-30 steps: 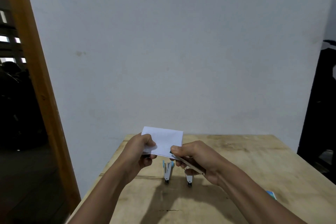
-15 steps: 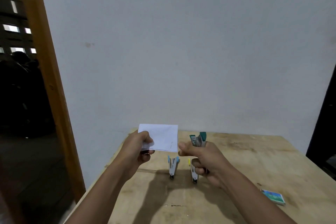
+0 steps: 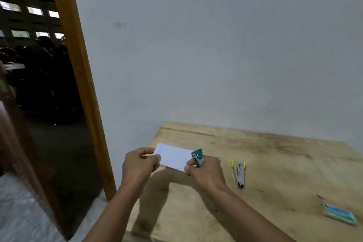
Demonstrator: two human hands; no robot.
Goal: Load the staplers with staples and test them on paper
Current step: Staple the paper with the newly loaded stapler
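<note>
My left hand (image 3: 140, 165) pinches the left end of a white paper slip (image 3: 172, 157), held above the table's left edge. My right hand (image 3: 206, 173) grips a teal-topped stapler (image 3: 198, 157) at the paper's right end; whether its jaws are around the paper I cannot tell. A yellow-tipped stapler (image 3: 239, 174) lies open on the wooden table (image 3: 275, 163) to the right of my right hand. A light-blue stapler (image 3: 218, 158) peeks out behind my right hand, mostly hidden.
A small blue-green staple box (image 3: 338, 215) lies near the table's right front. A white wall stands behind the table. A wooden door frame (image 3: 82, 84) rises at the left, with a dark room beyond it.
The view has swung left, so the table now sits at the right. The teal stapler has come against the paper's right end. The paper has tilted a little.
</note>
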